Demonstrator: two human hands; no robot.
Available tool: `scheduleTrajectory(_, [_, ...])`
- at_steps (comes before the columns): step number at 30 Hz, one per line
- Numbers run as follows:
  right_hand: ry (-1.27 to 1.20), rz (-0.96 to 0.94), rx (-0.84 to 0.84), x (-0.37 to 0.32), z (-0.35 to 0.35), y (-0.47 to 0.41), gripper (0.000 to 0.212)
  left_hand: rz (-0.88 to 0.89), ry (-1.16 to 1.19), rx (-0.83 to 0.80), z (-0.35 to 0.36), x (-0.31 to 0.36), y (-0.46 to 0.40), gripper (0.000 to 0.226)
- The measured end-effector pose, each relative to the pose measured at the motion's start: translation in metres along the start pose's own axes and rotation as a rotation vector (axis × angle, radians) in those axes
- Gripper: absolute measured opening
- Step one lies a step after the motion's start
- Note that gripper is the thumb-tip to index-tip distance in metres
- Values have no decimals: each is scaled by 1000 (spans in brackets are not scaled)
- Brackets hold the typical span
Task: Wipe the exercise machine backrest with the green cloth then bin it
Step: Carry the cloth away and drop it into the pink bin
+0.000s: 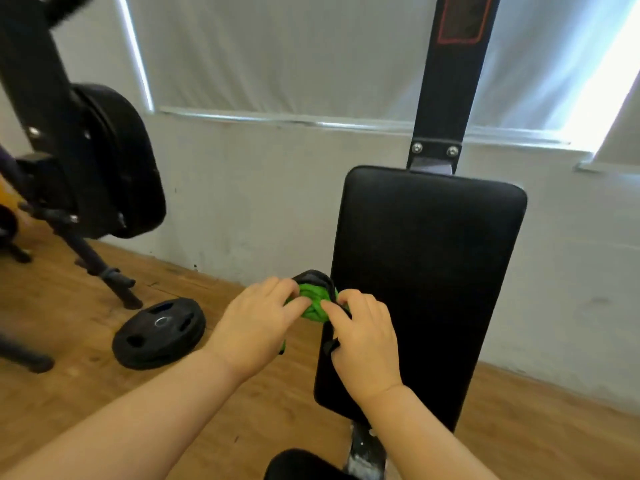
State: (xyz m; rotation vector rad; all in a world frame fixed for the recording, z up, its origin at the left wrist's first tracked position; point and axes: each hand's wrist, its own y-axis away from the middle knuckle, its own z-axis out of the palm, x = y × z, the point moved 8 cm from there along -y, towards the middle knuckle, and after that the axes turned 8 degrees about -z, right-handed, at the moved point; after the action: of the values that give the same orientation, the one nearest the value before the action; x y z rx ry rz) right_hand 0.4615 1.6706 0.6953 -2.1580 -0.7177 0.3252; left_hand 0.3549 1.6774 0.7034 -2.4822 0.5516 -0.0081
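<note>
Low in the middle of the frame, both hands hold the bunched green cloth [313, 303] at the left edge of the black backrest [426, 271]. The left hand [258, 323] pinches the cloth with curled fingers and thumb; the right hand [363, 337] pinches its other side, fingers bent over it. A black object sits just behind the cloth, too hidden to identify. A red-outlined label [462, 19] on the upright post [446, 84] is too blurred to read. A weight plate [159, 332] lies on the wooden floor [69, 306], lower left; its markings are illegible.
</note>
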Motion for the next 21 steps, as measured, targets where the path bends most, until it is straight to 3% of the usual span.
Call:
scheduleTrajectory(4, [-15,-15,-5,-39,-60,-53,54,-15,-32,135,-107,-14,-4,26])
scheduleTrajectory(8, [-57,1,71,-69,-110,-89,49,-72,-36,244,-181,-24,-3,34])
scheduleTrajectory(11, [-128,7,133,-96,-145,-109,42,-147,-27,301,-225,-31,9,28])
scheduleTrajectory(21, [-338,-196,4,-216,-190,-119,31,-383,-171,183,-322,-55,105,34])
